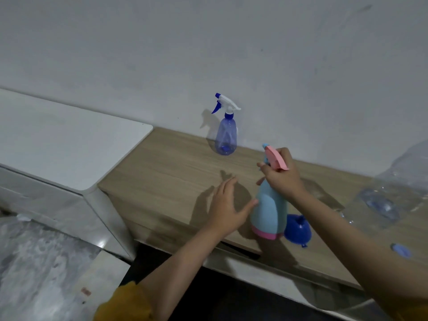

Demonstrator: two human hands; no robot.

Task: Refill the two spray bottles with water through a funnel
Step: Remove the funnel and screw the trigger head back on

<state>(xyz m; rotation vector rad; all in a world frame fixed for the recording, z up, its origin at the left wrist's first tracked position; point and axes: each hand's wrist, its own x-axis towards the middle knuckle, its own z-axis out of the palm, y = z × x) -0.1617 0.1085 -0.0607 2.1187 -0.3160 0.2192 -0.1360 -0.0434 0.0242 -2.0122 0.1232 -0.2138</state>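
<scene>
On the far left sits a white cabinet (69, 144), just beside the wooden counter (176, 163). A see-through blue bottle (225, 137) stands upright at the back of the counter, close to the wall (208, 42), with its white and blue sprayer still on top. It looks almost empty.

The left hand (225, 205) is flat and spread out, fingers straight, holding nothing. Its thumb tip is right next to the side of the light blue bottle (268, 212) (I cannot tell if it really touches).

That light blue bottle stands upright near the front edge of the counter and has a pink band at the bottom. The right hand (281, 174) is wrapped around its neck, just under the pink sprayer (275, 158).

A dark blue funnel (297, 229) lies tipped over just beside the bottle on its right. Farther right is a big clear water jug (393, 191), lying on its side, and a small blue cap (400, 250) near the front edge.
</scene>
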